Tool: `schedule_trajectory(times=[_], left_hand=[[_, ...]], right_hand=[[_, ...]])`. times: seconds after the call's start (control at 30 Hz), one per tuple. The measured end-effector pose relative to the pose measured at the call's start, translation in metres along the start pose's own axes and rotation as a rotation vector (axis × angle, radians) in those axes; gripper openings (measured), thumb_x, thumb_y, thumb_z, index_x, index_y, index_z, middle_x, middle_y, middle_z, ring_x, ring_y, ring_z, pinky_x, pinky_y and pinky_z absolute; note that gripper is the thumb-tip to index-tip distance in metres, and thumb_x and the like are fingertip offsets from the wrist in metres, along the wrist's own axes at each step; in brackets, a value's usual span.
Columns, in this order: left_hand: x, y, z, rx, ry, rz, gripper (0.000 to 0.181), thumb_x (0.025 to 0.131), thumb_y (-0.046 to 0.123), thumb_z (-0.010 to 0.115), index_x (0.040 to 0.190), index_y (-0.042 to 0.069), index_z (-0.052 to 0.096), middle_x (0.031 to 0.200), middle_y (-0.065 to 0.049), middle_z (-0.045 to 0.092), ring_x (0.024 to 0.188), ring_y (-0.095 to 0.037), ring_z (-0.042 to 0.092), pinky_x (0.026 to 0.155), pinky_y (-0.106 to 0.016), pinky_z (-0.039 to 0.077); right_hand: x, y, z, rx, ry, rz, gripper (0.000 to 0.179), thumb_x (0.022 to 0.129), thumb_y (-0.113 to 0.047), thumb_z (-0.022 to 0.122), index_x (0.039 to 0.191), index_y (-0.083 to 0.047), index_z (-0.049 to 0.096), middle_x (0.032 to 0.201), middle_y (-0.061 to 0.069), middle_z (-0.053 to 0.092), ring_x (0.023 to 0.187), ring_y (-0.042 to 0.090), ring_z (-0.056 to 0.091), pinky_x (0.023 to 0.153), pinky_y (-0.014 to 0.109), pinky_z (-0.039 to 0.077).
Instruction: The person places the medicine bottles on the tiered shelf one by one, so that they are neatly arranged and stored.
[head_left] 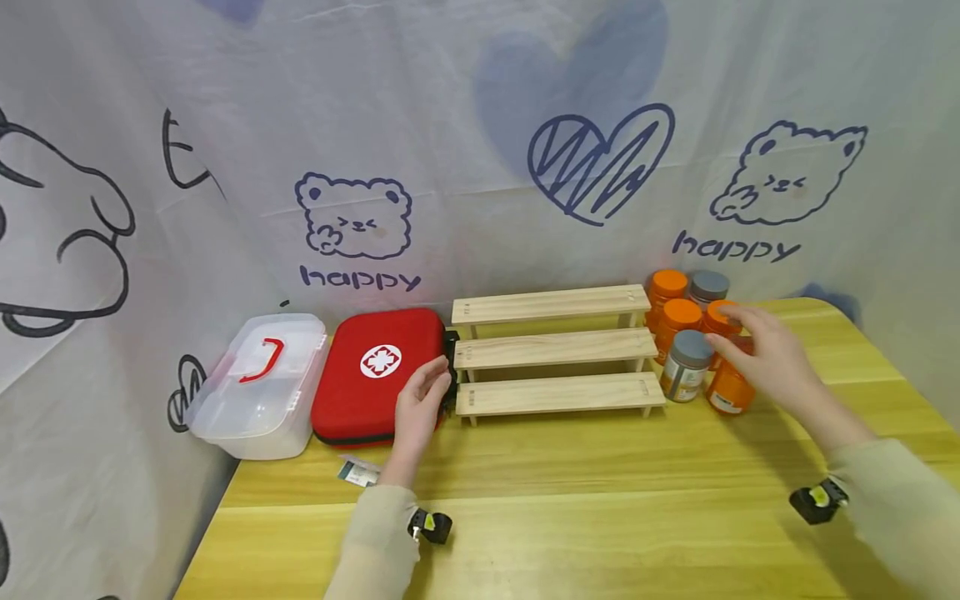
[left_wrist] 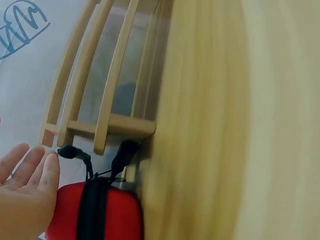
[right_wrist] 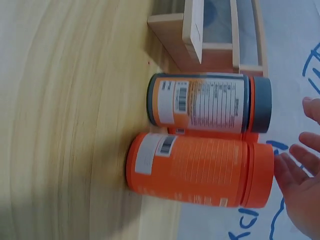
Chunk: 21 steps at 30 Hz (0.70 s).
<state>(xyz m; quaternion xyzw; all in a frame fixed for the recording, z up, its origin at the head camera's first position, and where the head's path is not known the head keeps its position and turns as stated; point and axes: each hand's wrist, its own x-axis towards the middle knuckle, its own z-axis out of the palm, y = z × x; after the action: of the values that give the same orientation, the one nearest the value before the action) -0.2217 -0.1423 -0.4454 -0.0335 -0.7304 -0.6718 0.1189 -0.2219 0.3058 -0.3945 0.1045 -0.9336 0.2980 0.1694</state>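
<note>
My left hand (head_left: 420, 407) hovers by the right side of a red first-aid case (head_left: 347, 367), fingers loosely bent and holding nothing. In the left wrist view its fingertips are near the case's black zipper pulls (left_wrist: 125, 155) and the end of a three-tier wooden rack (left_wrist: 102, 132). On the right, my other hand (head_left: 780, 358) reaches over a group of jars with thumb and fingers spread. Nearest to it is an upright orange jar (right_wrist: 200, 172), its lid right at the fingertips in the right wrist view. A grey-lidded jar (head_left: 686, 373) stands beside that one.
Several more jars with orange lids (head_left: 681, 314) and grey lids stand behind, against the rack's right end. At the far left is a clear plastic box (head_left: 262, 417) with a red handle. A small packet (head_left: 358, 473) lies before the case. A printed curtain (head_left: 465, 150) hangs behind.
</note>
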Motion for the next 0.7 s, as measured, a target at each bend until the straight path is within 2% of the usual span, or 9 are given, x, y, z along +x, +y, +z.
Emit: schedule_trajectory(times=[0.1,0.2,0.27,0.33,0.5,0.7], left_hand=[[-0.006,-0.002,0.004,0.002,-0.006,-0.022,0.036,0.095,0.007,0.059,0.128,-0.007,0.056,0.128,-0.023,0.056,0.117,-0.03,0.055,0.096,-0.023,0.046],[-0.014,0.003,0.006,-0.024,-0.018,-0.051,0.037,0.094,0.004,0.059,0.128,-0.008,0.055,0.129,-0.025,0.055,0.12,-0.032,0.052,0.094,-0.019,0.045],[-0.019,0.006,0.008,-0.033,-0.031,-0.051,0.038,0.093,0.002,0.059,0.129,-0.011,0.053,0.13,-0.028,0.053,0.122,-0.034,0.05,0.095,-0.022,0.044],[-0.023,0.007,0.01,-0.05,-0.049,-0.055,0.04,0.092,-0.001,0.058,0.13,-0.012,0.051,0.132,-0.03,0.05,0.126,-0.036,0.046,0.101,-0.03,0.042],[-0.026,-0.013,0.014,-0.077,-0.063,-0.075,0.045,0.092,-0.004,0.056,0.135,-0.012,0.045,0.138,-0.029,0.044,0.132,-0.037,0.039,0.11,-0.046,0.032],[-0.027,-0.029,0.017,-0.126,-0.071,-0.096,0.054,0.09,-0.007,0.055,0.141,-0.009,0.038,0.146,-0.026,0.035,0.138,-0.035,0.028,0.113,-0.041,0.025]], right_hand=[[0.002,-0.004,0.005,-0.023,-0.027,0.006,0.05,0.094,-0.026,0.063,0.129,0.007,0.05,0.129,0.03,0.047,0.109,0.047,0.047,0.088,0.064,0.041],[0.003,-0.006,0.009,-0.049,-0.057,0.016,0.053,0.093,-0.028,0.064,0.129,0.008,0.05,0.128,0.03,0.047,0.105,0.045,0.048,0.087,0.062,0.041],[0.004,-0.007,0.01,-0.064,-0.074,0.013,0.054,0.092,-0.028,0.065,0.128,0.009,0.05,0.126,0.03,0.048,0.106,0.046,0.047,0.088,0.062,0.04],[0.005,-0.008,0.011,-0.081,-0.094,0.008,0.054,0.092,-0.029,0.066,0.126,0.011,0.051,0.124,0.031,0.049,0.109,0.047,0.045,0.09,0.063,0.037],[0.008,-0.011,0.012,-0.104,-0.159,0.027,0.057,0.092,-0.032,0.065,0.126,0.011,0.051,0.127,0.034,0.047,0.117,0.05,0.04,0.097,0.065,0.032],[0.012,-0.014,0.012,-0.123,-0.24,0.036,0.066,0.089,-0.039,0.068,0.129,0.011,0.05,0.129,0.034,0.048,0.118,0.05,0.043,0.097,0.065,0.034]])
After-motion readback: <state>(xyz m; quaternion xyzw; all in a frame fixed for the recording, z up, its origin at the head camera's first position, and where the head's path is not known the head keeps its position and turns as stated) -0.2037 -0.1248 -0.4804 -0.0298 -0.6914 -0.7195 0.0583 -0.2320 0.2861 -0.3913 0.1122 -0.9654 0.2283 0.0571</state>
